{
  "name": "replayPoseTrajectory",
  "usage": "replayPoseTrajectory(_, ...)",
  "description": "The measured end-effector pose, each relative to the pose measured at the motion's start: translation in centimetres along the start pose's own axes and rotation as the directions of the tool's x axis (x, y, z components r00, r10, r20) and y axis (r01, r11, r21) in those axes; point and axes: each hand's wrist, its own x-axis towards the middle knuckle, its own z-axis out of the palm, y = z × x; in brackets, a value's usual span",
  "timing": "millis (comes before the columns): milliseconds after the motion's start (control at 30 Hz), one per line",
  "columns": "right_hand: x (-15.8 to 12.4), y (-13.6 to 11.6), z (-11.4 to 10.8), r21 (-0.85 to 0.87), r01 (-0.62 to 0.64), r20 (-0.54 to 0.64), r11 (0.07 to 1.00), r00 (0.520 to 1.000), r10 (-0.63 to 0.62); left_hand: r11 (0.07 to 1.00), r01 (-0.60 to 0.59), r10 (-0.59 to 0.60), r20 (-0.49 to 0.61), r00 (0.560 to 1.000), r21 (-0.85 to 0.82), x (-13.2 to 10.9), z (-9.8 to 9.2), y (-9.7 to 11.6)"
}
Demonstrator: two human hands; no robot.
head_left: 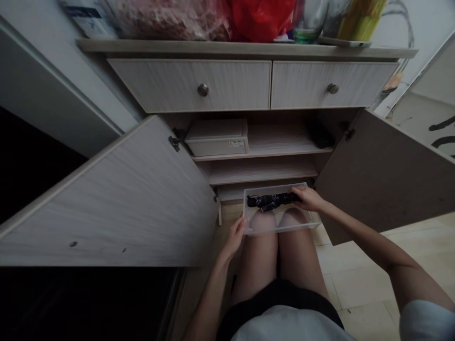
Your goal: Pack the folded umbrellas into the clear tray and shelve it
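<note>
A clear plastic drawer box (284, 230) rests over my knees in front of the opened cabinet. My left hand (236, 233) grips its left side, fingers around the wall. Inside the box, along its far side, lies a dark folded umbrella (272, 201) with a checked pattern. My right hand (306, 197) reaches over the right side of the box and is closed around the umbrella's right end.
Two cabinet doors, left (117, 203) and right (387, 175), stand swung out on both sides. A white storage box (216, 137) and a black object (319, 134) sit on the upper shelf. Above are two drawers (188, 85) and a top holding bags (263, 19) and a glass (308, 23).
</note>
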Motion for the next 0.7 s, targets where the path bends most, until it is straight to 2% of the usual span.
replayPoseTrajectory(167, 0.5, -2.1, -0.9, -0.226, -0.126, 0.097, 0.966, 0.984, 0.151, 1.000, 0.012, -0.012, 0.015, 1.000, 0.008, 0.1, 0.0, -0.4)
replayPoseTrajectory(300, 1.0, -3.0, -0.9, -0.318, -0.180, 0.090, 0.931, 0.972, 0.219, 1.000, -0.013, 0.013, -0.010, 1.000, 0.020, 0.3, 0.0, -0.3)
replayPoseTrajectory(500, 1.6, -2.6, -0.5, -0.371, -0.096, 0.057, 0.924, 0.990, 0.126, 0.999, -0.006, 0.006, 0.007, 1.000, 0.032, 0.4, 0.0, 0.0)
replayPoseTrajectory(600, 1.6, -2.7, -0.2, -0.389, -0.094, 0.041, 0.917, 0.992, 0.118, 0.999, 0.007, -0.007, 0.014, 1.000, 0.034, 0.5, 0.0, 0.0)
replayPoseTrajectory(700, 1.4, -2.6, -0.7, -0.369, -0.069, 0.051, 0.927, 0.994, 0.094, 0.999, 0.034, -0.034, -0.004, 0.999, 0.023, 0.6, 0.0, -0.1)
